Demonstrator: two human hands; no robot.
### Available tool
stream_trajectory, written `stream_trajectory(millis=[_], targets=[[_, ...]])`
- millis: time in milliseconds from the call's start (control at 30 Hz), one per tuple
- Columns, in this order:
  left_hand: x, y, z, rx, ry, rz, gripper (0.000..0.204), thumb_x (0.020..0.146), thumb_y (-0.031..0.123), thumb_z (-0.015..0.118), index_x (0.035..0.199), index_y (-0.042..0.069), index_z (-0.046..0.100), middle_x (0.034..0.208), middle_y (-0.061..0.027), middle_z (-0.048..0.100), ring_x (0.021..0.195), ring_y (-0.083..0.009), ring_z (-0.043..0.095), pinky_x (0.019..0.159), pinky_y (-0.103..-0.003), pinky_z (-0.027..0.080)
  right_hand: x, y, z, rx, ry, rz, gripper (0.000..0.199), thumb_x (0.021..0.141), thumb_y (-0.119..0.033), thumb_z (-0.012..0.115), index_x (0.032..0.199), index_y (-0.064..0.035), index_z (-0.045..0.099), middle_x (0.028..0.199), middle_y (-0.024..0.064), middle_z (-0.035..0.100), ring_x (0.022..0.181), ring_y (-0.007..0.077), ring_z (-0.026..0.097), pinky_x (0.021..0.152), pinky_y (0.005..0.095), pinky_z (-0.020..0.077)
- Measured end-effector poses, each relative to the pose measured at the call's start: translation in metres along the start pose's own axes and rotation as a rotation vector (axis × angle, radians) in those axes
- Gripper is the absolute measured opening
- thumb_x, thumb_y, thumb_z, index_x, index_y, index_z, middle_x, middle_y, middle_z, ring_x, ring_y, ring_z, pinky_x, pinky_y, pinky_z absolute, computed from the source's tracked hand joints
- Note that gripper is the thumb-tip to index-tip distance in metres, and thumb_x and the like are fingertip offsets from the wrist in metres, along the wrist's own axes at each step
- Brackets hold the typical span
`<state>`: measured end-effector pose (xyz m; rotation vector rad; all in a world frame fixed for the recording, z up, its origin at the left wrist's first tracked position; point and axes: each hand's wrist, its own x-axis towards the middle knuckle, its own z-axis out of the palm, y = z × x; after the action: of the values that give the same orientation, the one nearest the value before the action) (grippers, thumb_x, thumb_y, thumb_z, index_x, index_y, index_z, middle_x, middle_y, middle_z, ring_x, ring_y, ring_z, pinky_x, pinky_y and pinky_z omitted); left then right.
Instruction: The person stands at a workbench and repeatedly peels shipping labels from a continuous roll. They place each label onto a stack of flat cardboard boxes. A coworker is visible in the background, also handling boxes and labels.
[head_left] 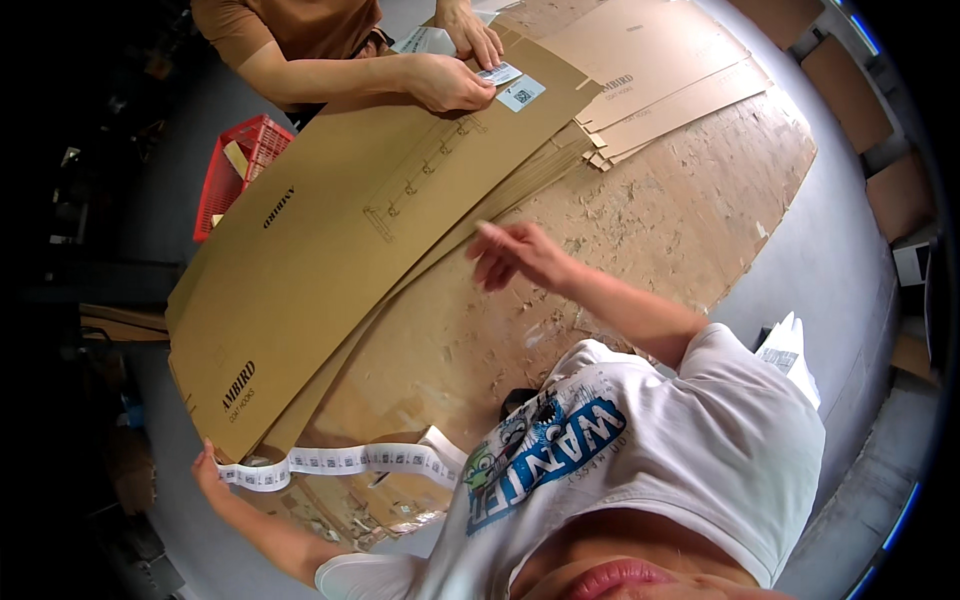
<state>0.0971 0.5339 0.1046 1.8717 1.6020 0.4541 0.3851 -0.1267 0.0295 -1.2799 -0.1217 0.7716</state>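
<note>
The strip of white labels (330,461) crosses the near end of the cardboard stack (330,225), the person's left hand (209,480) pinching its end at the stack's near corner, while the right hand (520,256), loosely curled and holding nothing, hangs just beside the stack's long right edge. On the top sheet one white label (521,94) lies flat at the far end, and a second label (501,73) sits under a co-worker's hand (448,84), seemingly not finished; the near end shows none, and many labels remain on the strip.
</note>
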Motion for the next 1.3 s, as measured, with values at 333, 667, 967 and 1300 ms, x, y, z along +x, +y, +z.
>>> stream_trajectory(millis=[333,667,967,1300], targets=[[0.021,0.012,-0.026,-0.048,-0.107,0.029,0.058,0.079,0.024,0.076,0.119,-0.01,0.051,0.109,-0.0158,0.061,0.095,-0.0226,0.058,0.081,-0.035,0.047,0.025,0.001,0.062,0.352,-0.162,0.09,0.065,0.093,-0.052,0.045,0.11,0.0103,0.054,0.092,0.0226,0.065,0.075,0.0287,0.067,0.068,0.0361,0.0544],[0.035,-0.004,-0.039,-0.058,-0.093,0.035,0.046,0.078,0.026,0.077,0.107,-0.004,0.057,0.1,-0.0115,0.062,0.086,-0.0207,0.057,0.073,-0.036,0.048,0.026,-0.004,0.067,0.279,-0.165,0.102,0.056,0.095,-0.047,0.045,0.104,0.0076,0.057,0.088,0.0176,0.066,0.072,0.0244,0.067,0.065,0.0329,0.0538],[0.025,0.007,-0.037,-0.084,-0.094,0.072,0.049,0.078,0.023,0.077,0.107,-0.01,0.055,0.104,-0.0133,0.061,0.091,-0.0202,0.057,0.079,-0.033,0.047,0.028,-0.004,0.066,0.211,-0.222,0.117,0.064,0.092,-0.051,0.048,0.106,0.0108,0.056,0.091,0.0225,0.065,0.073,0.0271,0.067,0.066,0.0343,0.0545],[-0.002,0.041,-0.06,-0.225,-0.231,0.103,0.024,0.086,0.024,0.068,0.09,0.001,0.063,0.085,-0.0073,0.062,0.076,-0.018,0.058,0.066,-0.036,0.05,0.031,0.004,0.095,0.392,-0.306,0.146,0.063,0.093,-0.051,0.045,0.109,0.0088,0.054,0.101,0.0249,0.063,0.083,0.0323,0.066,0.073,0.0382,0.0542]])
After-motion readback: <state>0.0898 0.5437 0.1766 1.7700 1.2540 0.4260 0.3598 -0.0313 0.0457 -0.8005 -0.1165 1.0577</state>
